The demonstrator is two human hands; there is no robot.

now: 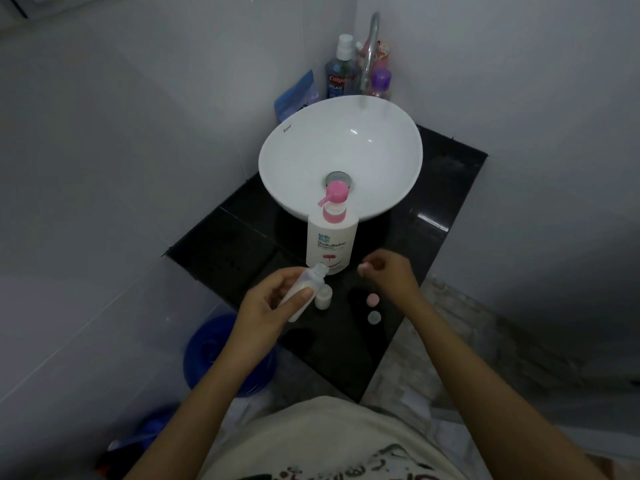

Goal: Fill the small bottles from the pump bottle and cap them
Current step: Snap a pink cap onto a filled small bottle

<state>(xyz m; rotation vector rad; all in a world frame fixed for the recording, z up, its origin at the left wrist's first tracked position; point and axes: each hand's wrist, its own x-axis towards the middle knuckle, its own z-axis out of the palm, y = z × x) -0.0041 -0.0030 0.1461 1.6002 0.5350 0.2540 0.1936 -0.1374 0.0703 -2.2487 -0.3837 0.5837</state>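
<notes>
Left hand [273,303] grips a small translucent bottle [304,292], fingers and thumb wrapped round its body; the bottle is tilted, its long axis running from about 7 o'clock at the base to 1 o'clock at the open neck. That neck sits just in front of the lower label of the pump bottle [331,237], which stands upright on the black counter [221,244] against the near rim of the white basin [341,157].

Right hand [388,271] hovers at 3 o'clock from the bottle neck, fingers loosely curled; its fingertips seem pinched together, but whether they hold a cap is too blurred to tell. 2 loose caps lie on the counter below that hand: a pink cap [373,298] and a pale cap [374,317] just nearer the person. A 2nd small bottle [323,296] stands upright, touching or just beside the held one at its 3 o'clock.

The pump's pink spout [325,199] points toward 8 o'clock, well above the held neck. Filling would need the neck brought up under that spout; capping would fall to the right hand, which is nearer the caps.
</notes>
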